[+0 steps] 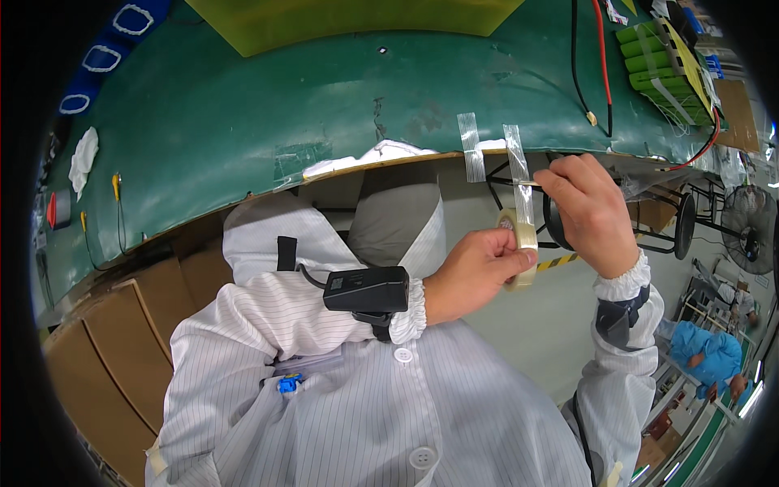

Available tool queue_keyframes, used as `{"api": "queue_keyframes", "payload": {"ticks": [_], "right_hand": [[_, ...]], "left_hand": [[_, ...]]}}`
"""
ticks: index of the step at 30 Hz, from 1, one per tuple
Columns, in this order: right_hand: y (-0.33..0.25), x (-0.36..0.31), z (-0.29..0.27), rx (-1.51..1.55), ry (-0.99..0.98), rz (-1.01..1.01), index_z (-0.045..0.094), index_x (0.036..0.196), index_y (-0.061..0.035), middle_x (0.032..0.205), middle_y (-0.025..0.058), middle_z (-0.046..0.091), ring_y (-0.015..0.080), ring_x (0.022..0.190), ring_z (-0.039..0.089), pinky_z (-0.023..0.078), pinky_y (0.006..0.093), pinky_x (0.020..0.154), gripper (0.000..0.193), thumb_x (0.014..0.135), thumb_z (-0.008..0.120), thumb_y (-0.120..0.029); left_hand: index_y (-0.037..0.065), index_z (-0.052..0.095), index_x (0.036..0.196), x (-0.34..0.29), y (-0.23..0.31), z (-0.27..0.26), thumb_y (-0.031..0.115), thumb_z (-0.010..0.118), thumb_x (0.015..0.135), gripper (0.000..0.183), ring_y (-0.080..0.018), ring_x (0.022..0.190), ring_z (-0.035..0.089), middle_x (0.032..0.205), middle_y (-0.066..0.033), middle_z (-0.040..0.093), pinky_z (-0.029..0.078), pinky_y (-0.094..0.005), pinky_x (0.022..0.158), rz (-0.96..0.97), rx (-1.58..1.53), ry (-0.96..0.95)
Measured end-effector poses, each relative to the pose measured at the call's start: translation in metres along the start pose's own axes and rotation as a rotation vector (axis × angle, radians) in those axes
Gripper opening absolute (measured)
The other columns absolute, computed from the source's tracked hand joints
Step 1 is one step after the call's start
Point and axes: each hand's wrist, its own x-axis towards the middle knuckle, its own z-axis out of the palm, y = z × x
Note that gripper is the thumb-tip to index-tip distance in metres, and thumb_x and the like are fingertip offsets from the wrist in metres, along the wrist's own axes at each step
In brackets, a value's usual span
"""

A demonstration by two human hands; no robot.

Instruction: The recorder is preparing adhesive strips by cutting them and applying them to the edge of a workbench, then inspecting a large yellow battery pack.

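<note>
An open lane runs across the middle of the green surface (211,122), from the white cloth (83,162) near its left edge to the black cable (576,65) and red cable (603,57) at right. A yellowish panel (357,20) blocks the far edge; a green cell pack (665,77) bars the right end. Off the near edge, a short strip (471,150) hangs beside a longer strip (515,154) reaching the tape roll (527,236), obstructing passage there.

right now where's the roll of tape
In the head view, right of centre, the roll of tape sits in the left hand, below the right hand.
</note>
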Motion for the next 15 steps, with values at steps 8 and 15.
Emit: {"api": "queue_keyframes", "payload": {"ticks": [8, 15], "right_hand": [[-0.005, 0.004, -0.003, -0.063, -0.020, -0.036, 0.067, 0.097, -0.0003, 0.091, 0.0074, 0.059, 0.0266, 0.083, 0.056, 0.049, 0.0370, 0.073, 0.033, 0.064, 0.063, 0.003], [-0.004, 0.003, -0.005, -0.126, -0.021, -0.065, 0.065, 0.097, 0.0007, 0.088, 0.0068, 0.055, 0.0251, 0.081, 0.054, 0.048, 0.0357, 0.071, 0.032, 0.066, 0.062, -0.004]], "left_hand": [[0.002, 0.063, 0.094, -0.001, 0.004, 0.000, 0.022, 0.065, 0.098, 0.020, -0.0076, 0.076, 0.057, 0.084, -0.0005, 0.064, 0.045, -0.0234, 0.067, 0.006, 0.034, 0.023], [0.003, 0.063, 0.092, -0.005, 0.013, -0.001, 0.022, 0.065, 0.098, 0.020, -0.0072, 0.073, 0.056, 0.082, 0.0001, 0.063, 0.044, -0.0233, 0.065, -0.022, 0.064, 0.056]]}}
